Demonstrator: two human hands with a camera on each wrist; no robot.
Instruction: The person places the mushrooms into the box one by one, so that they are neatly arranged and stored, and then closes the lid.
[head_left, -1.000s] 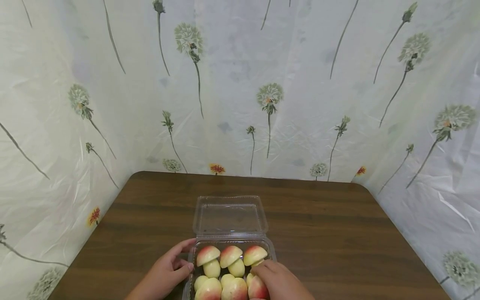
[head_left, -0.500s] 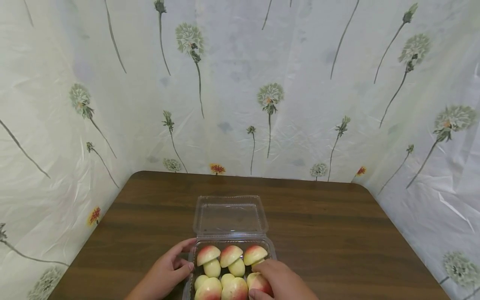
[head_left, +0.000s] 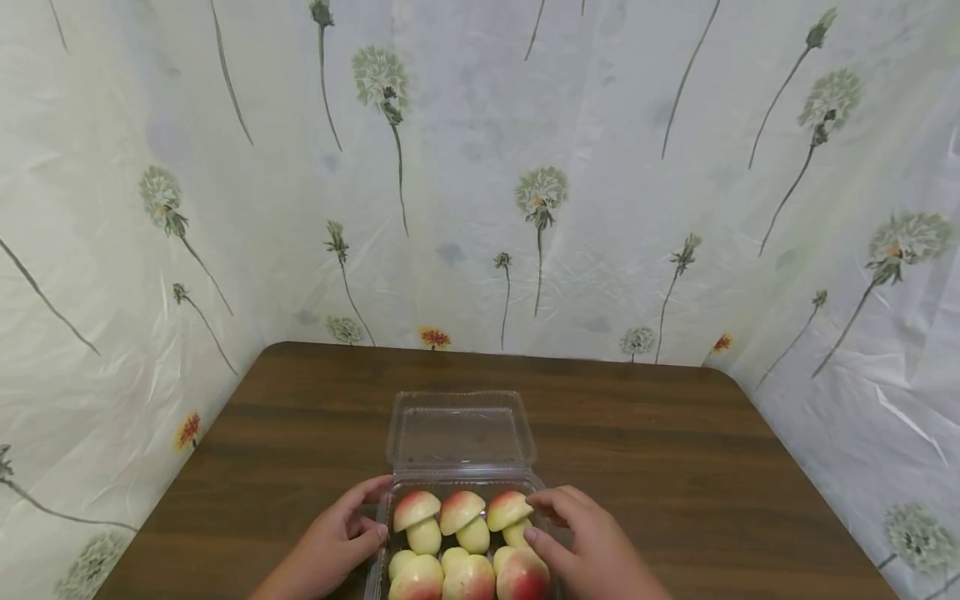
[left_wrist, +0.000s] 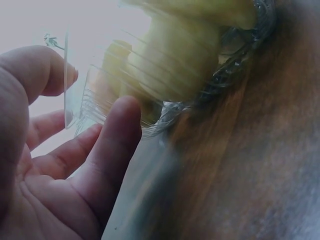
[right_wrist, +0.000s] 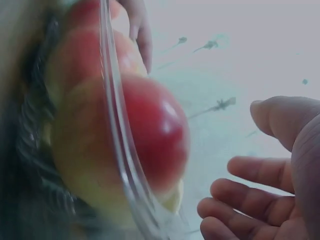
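A clear plastic clamshell box (head_left: 547,492) lies with its lid (head_left: 461,429) folded back. Inside sit two rows of pale yellow mushroom-shaped pieces with red-blushed caps. The back row includes a middle mushroom (head_left: 462,512) and a right mushroom (head_left: 510,508); the front right mushroom (head_left: 522,575) has its cap toward the wearer. My left hand (head_left: 341,533) holds the box's left side, thumb at the rim and fingers along the wall (left_wrist: 160,100). My right hand (head_left: 592,542) is at the right rim, fingertips beside the back right mushroom; the right wrist view shows its loosely bent fingers (right_wrist: 240,192) holding nothing.
The box stands on a dark wooden table (head_left: 652,450) with rounded far corners. A pale sheet (head_left: 480,167) printed with dandelions hangs behind the table and along both sides.
My right hand has let go of the front right mushroom and moved up and right to the box's right edge. That mushroom now sits slightly farther right. The left hand has stayed put.
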